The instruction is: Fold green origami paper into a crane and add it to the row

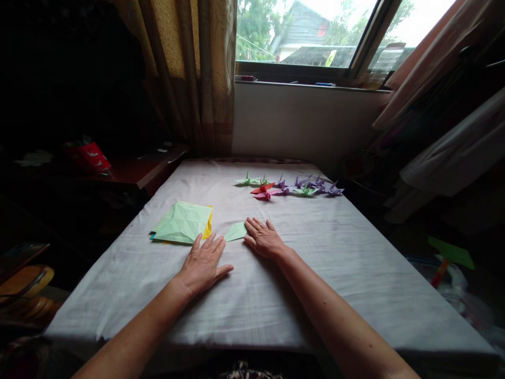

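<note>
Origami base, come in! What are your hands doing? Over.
Left hand flat on cloth, open. Right hand open, touching green fold. Paper stack left, cranes beyond; nothing blocking.

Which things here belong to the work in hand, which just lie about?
In hand: folded green paper touched by the right hand; left hand beside it; stack of sheets; paper cranes.
Lying about: red container; curtain.

Both arms stretched forward; left hand (203, 262) flat, fingers spread; right hand (263, 238) flat, palm down.
</note>
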Tool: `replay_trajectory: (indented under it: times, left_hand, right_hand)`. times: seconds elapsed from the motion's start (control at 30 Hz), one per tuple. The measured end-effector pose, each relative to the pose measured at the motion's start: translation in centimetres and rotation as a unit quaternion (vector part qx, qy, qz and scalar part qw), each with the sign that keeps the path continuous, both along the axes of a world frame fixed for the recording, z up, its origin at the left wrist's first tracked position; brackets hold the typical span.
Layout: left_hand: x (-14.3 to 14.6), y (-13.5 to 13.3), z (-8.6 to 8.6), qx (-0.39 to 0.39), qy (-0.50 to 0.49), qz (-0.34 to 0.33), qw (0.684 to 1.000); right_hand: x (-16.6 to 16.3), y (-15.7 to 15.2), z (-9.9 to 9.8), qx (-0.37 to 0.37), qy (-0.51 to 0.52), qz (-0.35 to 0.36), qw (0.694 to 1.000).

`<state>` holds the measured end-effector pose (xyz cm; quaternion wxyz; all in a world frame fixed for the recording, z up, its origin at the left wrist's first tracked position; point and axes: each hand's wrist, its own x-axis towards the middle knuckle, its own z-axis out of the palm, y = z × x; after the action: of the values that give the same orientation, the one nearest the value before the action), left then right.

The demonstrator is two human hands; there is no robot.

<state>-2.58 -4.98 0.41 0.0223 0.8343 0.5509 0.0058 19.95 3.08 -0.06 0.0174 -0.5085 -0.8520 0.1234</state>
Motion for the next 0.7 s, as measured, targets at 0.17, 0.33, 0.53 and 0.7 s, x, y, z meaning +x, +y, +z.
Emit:
replay_trajectory:
  times: [0.17,0.33,0.53,0.7]
  left_hand:
    - [-0.3,-0.9,0.7,0.002,0.019,0.018,1.0]
    - [1.4,-0.2,2.4,0.085,-0.001,0.057,0.995]
    - [4.7,4.7,1.3,0.06,-0.042,0.005,0.997]
    - [4.3,6.2,-1.3,0.009,-0.025,-0.023,0.999]
  right_hand:
    - [-0.1,-0.1,-0.2,0.002,0.004,-0.004,1.0]
    - [-0.1,-0.2,-0.4,0.011,0.01,-0.004,1.0]
    - [0.0,-0.3,-0.2,0.023,0.028,-0.002,0.999]
    - [0.0,-0.4,-0.2,0.02,0.039,0.0,0.999]
